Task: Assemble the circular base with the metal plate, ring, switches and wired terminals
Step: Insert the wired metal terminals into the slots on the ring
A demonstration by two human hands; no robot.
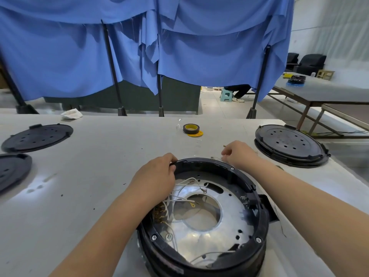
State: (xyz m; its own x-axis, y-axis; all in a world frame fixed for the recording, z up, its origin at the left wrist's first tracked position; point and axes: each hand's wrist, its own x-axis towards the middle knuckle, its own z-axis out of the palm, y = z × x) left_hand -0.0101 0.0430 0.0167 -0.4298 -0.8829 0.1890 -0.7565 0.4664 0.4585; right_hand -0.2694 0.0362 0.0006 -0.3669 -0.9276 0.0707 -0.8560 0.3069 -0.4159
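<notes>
White table (103,176) with clutter around the work: two black perforated discs at left, one (38,137) further back, one (14,169) nearer and cut by the frame edge; stack of black discs (290,145) at right, near the table corner; roll of dark tape (191,128) sitting on a yellow disc, centre-back; crumpled white cloth (71,113) at the far edge. Blue curtain (179,47) on black poles closes off the back; a second table (327,92) at far right with more stacked parts, too small to tell what. Circular base (201,212) sits front-centre on the table, black ring wall, open top. Inside it: metal plate (229,212) lying flat with a big round centre hole, white wires (179,198) looped across the left side with ring terminals on the ends, a terminal block at the inner left wall, partly hidden by the left forearm. Screws visible on the rim. Left hand (155,176) on the far-left rim of the base, fingers curled over the edge, gripping it. Right hand (237,153) just beyond the far-right rim, over the table, fingertips pressed together pinching something thin, maybe a wire or small terminal, too small to tell. Thin loose wire bits lie on the table by that hand.
</notes>
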